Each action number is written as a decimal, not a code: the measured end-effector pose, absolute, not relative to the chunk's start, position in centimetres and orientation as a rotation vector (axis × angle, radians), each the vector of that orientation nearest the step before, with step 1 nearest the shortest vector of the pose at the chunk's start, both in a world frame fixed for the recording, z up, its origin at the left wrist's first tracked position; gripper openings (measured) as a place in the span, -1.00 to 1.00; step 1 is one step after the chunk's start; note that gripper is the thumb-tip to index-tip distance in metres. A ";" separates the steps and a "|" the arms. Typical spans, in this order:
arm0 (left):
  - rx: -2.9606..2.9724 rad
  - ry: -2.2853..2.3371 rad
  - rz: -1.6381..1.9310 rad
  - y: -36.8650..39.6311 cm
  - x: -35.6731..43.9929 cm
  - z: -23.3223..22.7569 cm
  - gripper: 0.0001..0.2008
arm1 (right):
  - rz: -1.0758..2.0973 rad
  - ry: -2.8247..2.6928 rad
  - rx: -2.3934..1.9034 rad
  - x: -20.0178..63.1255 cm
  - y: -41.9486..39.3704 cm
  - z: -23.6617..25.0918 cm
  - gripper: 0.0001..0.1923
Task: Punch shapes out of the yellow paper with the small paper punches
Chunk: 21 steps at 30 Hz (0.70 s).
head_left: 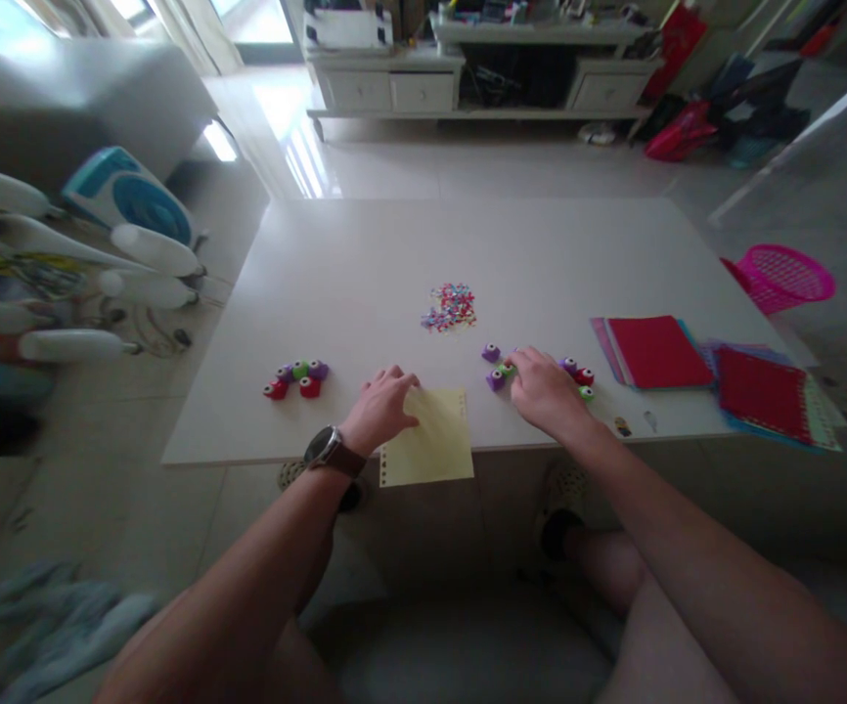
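Observation:
A pale yellow sheet of paper (434, 440) lies at the table's front edge and overhangs it, with small holes punched along parts of its left and right sides. Resting on its upper left part is my left hand (383, 406), fingers apart and bent. My right hand (541, 381) is among small paper punches, its fingers curled down and closed; whatever is under them is hidden. Against its fingertips sits a green punch (509, 370). Purple punches (493, 352) stand just left of it, and a red punch (583, 376) is to its right.
Several more punches (301, 371) are grouped at the left of the white table (335, 264). Tiny coloured paper bits (451, 307) form a pile in the middle. Coloured sheets (658, 352) and punched sheets (765, 391) are stacked at the right, beyond two small flat pieces (622, 426).

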<state>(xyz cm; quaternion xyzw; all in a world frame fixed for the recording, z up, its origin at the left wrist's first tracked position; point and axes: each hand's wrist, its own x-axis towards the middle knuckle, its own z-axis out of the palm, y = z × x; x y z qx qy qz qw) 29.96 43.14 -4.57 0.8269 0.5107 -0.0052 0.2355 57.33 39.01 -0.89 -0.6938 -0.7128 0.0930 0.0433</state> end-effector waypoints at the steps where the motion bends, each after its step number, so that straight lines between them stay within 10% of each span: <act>1: 2.266 1.400 -0.018 43.2 29.9 -4.5 -0.50 | 0.276 -2.168 -2.132 57.6 39.1 -0.9 -0.63; 21: 2.259 1.341 -0.008 43.4 29.9 -4.6 -0.68 | 0.478 -2.382 -1.974 57.2 38.8 -1.7 -0.79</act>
